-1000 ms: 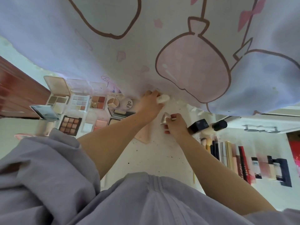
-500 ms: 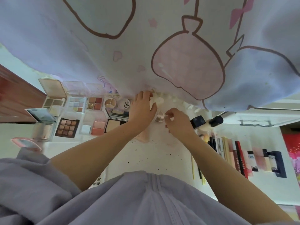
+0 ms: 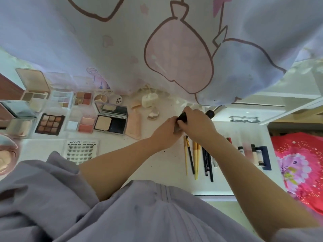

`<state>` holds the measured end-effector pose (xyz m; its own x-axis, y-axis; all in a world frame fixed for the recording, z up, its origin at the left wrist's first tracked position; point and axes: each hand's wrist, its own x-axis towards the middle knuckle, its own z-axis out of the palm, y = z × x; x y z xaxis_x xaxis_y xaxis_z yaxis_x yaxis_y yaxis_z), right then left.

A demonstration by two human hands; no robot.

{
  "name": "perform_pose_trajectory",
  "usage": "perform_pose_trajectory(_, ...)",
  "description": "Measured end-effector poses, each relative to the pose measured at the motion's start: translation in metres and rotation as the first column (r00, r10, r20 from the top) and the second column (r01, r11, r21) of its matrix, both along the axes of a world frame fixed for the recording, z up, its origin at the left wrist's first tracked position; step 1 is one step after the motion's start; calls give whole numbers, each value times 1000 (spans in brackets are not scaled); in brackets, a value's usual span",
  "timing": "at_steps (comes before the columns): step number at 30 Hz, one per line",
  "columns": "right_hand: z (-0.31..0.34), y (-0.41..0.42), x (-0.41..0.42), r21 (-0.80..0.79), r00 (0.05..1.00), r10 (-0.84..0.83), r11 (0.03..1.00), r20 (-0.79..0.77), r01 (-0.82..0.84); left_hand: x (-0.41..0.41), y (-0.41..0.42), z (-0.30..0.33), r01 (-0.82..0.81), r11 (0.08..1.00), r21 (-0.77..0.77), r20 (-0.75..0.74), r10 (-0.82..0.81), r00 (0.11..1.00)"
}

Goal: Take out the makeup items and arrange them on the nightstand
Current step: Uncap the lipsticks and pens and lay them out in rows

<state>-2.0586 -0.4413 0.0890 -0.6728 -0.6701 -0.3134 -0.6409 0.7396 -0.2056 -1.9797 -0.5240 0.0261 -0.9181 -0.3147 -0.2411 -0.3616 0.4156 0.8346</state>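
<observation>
the white nightstand (image 3: 162, 165) fills the middle of the view, with little dark specks on its top. a big pale curtain (image 3: 122, 41) with pink cartoon shapes hangs over its far edge. a red cloth with flowers (image 3: 300, 165) lies off to the right, past the right edge of the top.

on the left side, open makeup palettes (image 3: 50, 124) sit in rows, close together. a black powder compact (image 3: 111, 120) stands open just beside them. a sheet of fake lashes (image 3: 81, 150) lies nearer the person. cream and peach sponges (image 3: 149, 101) sit by the curtain. thin brushes and pencils (image 3: 197, 154) lie side by side near the right arm. small bottles (image 3: 253, 154) lie in a row near the right edge.

both arms reach forward and the hands meet just right of the middle. the right hand (image 3: 197, 121) curls its fingers round a black-capped bottle (image 3: 182, 117). the left hand (image 3: 167, 131) touches the same bottle from the left side, but i cannot tell how its fingers lie. another black cap (image 3: 209, 114) pokes out just behind the right hand.

bare white top shows between the arms and the lash sheet, and in front of the brushes down to the near edge.
</observation>
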Motion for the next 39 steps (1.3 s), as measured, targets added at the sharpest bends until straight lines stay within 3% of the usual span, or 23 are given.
perform_pose_trajectory(4,19,-2,14,-166,971,-37,983,235,78,32,-14,14,-39,999,-12,-79,38,996)
perform_pose_trajectory(8,39,-7,21,-7,891,84,996,447,-91,65,-31,33,198,975,-101,7,-199,980)
perform_pose_trajectory(11,45,-10,26,27,837,161,978,522,-206,80,-39,42,266,950,-162,82,-255,963)
perform_pose_trajectory(18,54,-5,28,32,812,145,980,565,-197,89,-50,56,370,865,-338,146,-340,929)
perform_pose_trajectory(21,63,22,9,-17,801,49,999,596,-48,110,-71,42,306,870,-385,186,-252,950)
perform_pose_trajectory(23,59,37,-1,-103,707,-51,979,706,173,120,-79,34,215,906,-365,186,-156,970)
perform_pose_trajectory(26,28,36,6,-147,589,-73,937,805,317,105,-67,30,39,987,-159,65,-29,997)
perform_pose_trajectory(28,1,27,14,-148,649,-113,931,752,333,87,-58,25,-53,995,-79,12,54,998)
perform_pose_trajectory(32,-39,11,16,-243,810,-194,893,553,379,60,-55,5,-148,932,-330,71,181,981)
perform_pose_trajectory(39,-84,-15,13,-263,871,-216,897,441,356,41,-56,-18,-288,911,-295,76,323,944)
